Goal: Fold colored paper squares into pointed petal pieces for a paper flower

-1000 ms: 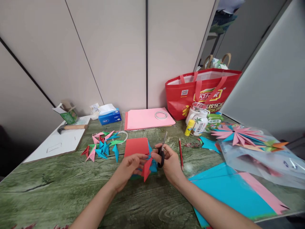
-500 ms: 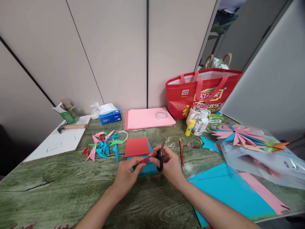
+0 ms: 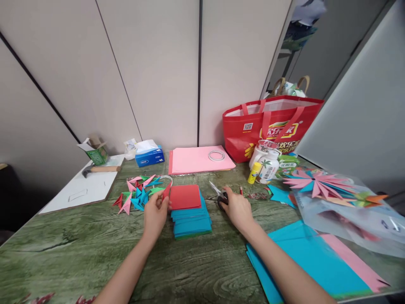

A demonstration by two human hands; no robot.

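My left hand [image 3: 155, 214] pinches a small red folded paper piece [image 3: 166, 191], beside a pile of folded paper pieces [image 3: 139, 198] in blue, pink, green and red. Just right of that hand lies a stack of blue paper squares [image 3: 191, 224] with a red paper square [image 3: 185, 196] on top. Fingers closed around the black handles, my right hand [image 3: 238, 207] has the scissors [image 3: 222, 199] low over the table, blades pointing away to the left. A red pencil [image 3: 241, 191] is mostly covered by this hand.
Pink paper sheets [image 3: 193, 160] with a roll of tape [image 3: 217, 156] lie at the back. Behind on the right stand a red bag [image 3: 236, 133], a glue stick [image 3: 254, 173] and a white bottle [image 3: 268, 166]. Large blue sheets [image 3: 311, 257] lie under my right forearm. A hammer [image 3: 104, 169] rests on a white board at left.
My hands have moved apart. The left carried the red folded piece left to the pile; the right took the scissors right and lower, turning the blades leftward. The paper stack is now uncovered.
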